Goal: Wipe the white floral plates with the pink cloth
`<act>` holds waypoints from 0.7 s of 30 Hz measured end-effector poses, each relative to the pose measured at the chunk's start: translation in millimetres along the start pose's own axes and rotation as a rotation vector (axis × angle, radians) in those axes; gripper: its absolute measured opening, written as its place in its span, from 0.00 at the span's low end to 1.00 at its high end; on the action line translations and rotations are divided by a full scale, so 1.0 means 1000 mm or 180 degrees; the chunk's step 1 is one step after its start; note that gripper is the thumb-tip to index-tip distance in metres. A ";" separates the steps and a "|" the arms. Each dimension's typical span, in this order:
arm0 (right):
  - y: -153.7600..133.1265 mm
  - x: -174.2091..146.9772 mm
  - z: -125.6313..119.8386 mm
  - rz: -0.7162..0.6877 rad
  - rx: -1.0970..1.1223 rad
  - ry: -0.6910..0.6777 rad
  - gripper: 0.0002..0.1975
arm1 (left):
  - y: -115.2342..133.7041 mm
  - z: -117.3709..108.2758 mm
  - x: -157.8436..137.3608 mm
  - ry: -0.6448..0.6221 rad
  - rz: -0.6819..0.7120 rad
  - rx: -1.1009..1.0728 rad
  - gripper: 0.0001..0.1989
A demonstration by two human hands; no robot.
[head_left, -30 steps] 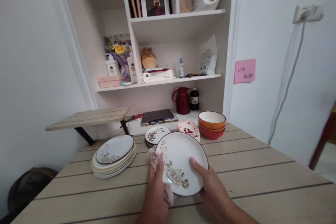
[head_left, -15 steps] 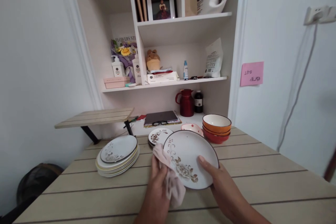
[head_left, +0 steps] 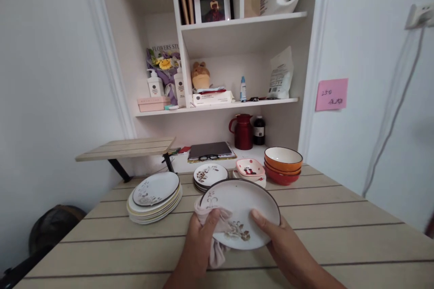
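A white plate (head_left: 244, 207) with a dark rim and a brown flower print is held tilted above the table. My right hand (head_left: 280, 235) grips its right edge, thumb on the face and fingers behind. My left hand (head_left: 201, 239) is closed on a pale pink cloth (head_left: 217, 221), which is folded over the plate's left edge; the thumb presses the cloth on the face. Behind the plate is a stack of small flowered plates (head_left: 212, 174). To the left stands a stack of larger plates (head_left: 154, 194).
Orange and red bowls (head_left: 283, 162) are stacked at the right, beside pink dotted dishes (head_left: 250, 169). A small raised wooden shelf (head_left: 125, 148) stands at the back left. A red jug (head_left: 242, 132), a dark bottle (head_left: 259, 130) and a dark laptop-like slab (head_left: 210, 150) sit behind the table.
The cloth has gone from hanging beside the plate's left edge to wrapping over it, with my left thumb on the face. The plate is lower, uncovering the pink dishes.
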State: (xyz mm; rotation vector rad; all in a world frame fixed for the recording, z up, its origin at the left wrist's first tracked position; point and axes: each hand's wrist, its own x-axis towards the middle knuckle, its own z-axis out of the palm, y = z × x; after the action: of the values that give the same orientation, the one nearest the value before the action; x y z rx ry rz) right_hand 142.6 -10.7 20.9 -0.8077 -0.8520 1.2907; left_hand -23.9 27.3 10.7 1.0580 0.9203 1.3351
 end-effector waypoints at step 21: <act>-0.020 -0.004 -0.014 -0.2180 -0.4042 -0.0495 0.35 | -0.006 -0.013 0.006 -0.0922 0.3945 0.3045 0.17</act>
State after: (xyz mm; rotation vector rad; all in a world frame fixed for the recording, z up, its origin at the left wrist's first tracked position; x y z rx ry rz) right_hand 164.3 -17.0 31.4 -1.2028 -1.9135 0.0764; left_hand -34.6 34.6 1.1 2.7809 0.6337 1.5901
